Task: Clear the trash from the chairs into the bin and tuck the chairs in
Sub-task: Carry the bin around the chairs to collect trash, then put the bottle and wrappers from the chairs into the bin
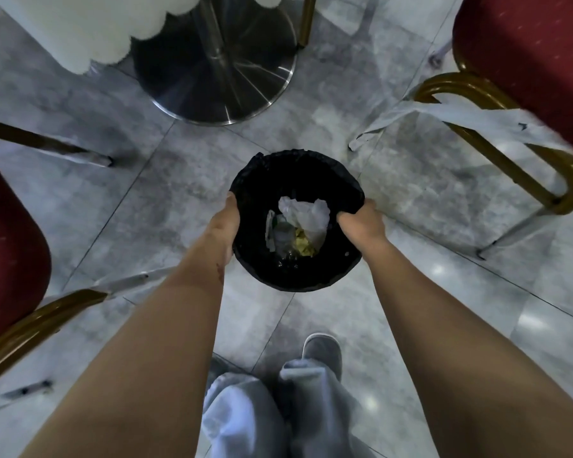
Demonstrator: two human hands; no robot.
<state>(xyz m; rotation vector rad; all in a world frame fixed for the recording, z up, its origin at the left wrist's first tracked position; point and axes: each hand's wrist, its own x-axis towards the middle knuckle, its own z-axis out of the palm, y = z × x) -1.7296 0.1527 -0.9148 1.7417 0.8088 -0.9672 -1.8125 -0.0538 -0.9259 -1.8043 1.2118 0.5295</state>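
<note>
Grey tiles; hands (224,223) (361,223) grip bin (298,276) rim.

text: none legible — labels: none | brands: none | numbers, signs: none

The scene is dimly and evenly lit, with a cool bluish cast. Small bright glare spots are reflected on the glossy floor tiles (437,269) at the right. Streaked highlights are seen on the metal table base (219,77). The inside of the bin (295,276) is lost in near-black shadow. Straight lines are bent toward the edges by the wide lens, and slight softness is noticed throughout.
</note>
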